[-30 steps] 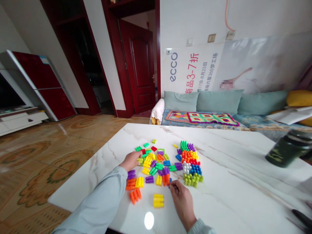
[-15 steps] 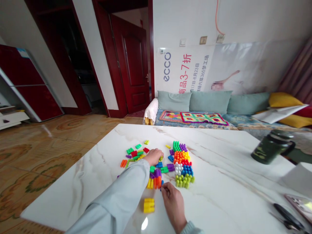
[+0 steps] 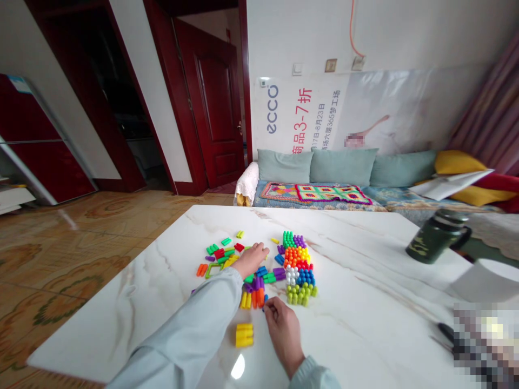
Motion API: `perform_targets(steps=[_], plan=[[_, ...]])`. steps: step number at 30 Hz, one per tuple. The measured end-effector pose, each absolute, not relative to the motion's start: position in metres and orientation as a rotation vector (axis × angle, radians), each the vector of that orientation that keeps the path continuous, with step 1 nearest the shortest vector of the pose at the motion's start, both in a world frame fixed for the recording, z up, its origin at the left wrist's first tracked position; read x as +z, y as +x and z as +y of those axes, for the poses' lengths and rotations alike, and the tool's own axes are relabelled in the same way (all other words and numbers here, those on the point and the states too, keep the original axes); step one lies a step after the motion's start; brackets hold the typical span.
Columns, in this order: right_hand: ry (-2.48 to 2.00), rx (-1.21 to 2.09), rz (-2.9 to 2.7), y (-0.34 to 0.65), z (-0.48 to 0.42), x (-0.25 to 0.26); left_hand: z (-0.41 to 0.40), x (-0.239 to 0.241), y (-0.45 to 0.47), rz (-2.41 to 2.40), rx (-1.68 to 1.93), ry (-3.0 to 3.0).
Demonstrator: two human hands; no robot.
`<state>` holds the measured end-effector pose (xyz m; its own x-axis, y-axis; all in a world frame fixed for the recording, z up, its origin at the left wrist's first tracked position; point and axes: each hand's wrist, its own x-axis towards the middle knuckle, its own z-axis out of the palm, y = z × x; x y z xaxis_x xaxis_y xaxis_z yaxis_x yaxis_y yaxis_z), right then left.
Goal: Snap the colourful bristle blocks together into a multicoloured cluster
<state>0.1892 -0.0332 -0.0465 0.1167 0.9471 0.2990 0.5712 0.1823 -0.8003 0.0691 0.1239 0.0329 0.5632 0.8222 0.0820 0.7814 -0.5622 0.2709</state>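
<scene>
On the white marble counter [image 3: 365, 313] stands a joined cluster of studded blocks [image 3: 298, 265], made of green, purple, orange, red, white, blue and olive patches. Everything else is placed from this cluster.

The left hand [image 3: 253, 259] lies palm down just to the left of the cluster. Its fingers are stretched toward the cluster and rest on loose pieces there. I cannot tell whether it grips any of them. Its pale grey sleeve runs back toward the near edge of the counter.

The right hand [image 3: 283, 324] is on the near side of the cluster, a little to the left. Its fingers are bunched, and thumb and forefinger pinch a small blue piece [image 3: 265, 297]. That piece sits right beside a short row of orange, purple and yellow pegs [image 3: 252, 297], which lies near the cluster's near-left corner.

Scattered loose blocks [image 3: 221, 255] in green, red, yellow and orange spread farther left of the cluster, beyond the left hand. A stacked yellow block [image 3: 244, 335] lies alone, nearer than the cluster and to the left of the right hand.

A dark green camouflage mug [image 3: 433, 246] stands well to the right of the cluster, near the far edge of the counter. Beyond the cluster and off the counter is a sofa with pale green cushions [image 3: 344, 167] and a bright crocheted blanket [image 3: 316, 193].
</scene>
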Motion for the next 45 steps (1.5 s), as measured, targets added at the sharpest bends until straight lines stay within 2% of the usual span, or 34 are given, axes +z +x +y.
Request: perform_targets(steps=[6, 8, 11, 15, 19, 23, 28, 35, 40, 45], plan=[[-1.398, 0.539, -1.463, 0.190, -0.034, -0.045, 0.059, 0.016, 0.059, 1.412, 0.688, 2.201], [-1.326, 0.577, -1.452, 0.190, -0.038, -0.044, 0.030, 0.002, 0.057, 1.187, 0.916, 1.694], [-1.235, 0.647, -1.476, 0.190, -0.044, -0.042, -0.004, -0.014, 0.058, 1.051, 1.117, 1.341], [-1.165, 0.728, -1.482, 0.187, -0.049, -0.040, -0.034, -0.021, 0.060, 1.146, 1.242, 1.350], [-1.111, 0.575, -1.541, 0.187, -0.050, -0.038, -0.060, -0.023, 0.048, 1.284, 1.340, 1.625], [-1.077, 0.361, -1.560, 0.190, -0.045, -0.036, -0.082, -0.026, 0.028, 1.111, 1.169, 1.977], [-1.072, 0.353, -1.566, 0.190, -0.043, -0.039, -0.073, -0.027, 0.022, 1.097, 0.949, 2.118], [-1.150, 0.365, -1.368, 0.197, -0.050, -0.035, -0.042, -0.041, 0.038, 1.180, 1.080, 2.012], [-1.352, 0.195, -1.015, 0.256, -0.049, -0.024, -0.042, -0.046, 0.037, 1.209, 1.098, 1.977], [-1.632, 0.250, -0.983, 0.306, -0.038, -0.036, -0.042, -0.041, 0.036, 1.223, 1.119, 1.980]])
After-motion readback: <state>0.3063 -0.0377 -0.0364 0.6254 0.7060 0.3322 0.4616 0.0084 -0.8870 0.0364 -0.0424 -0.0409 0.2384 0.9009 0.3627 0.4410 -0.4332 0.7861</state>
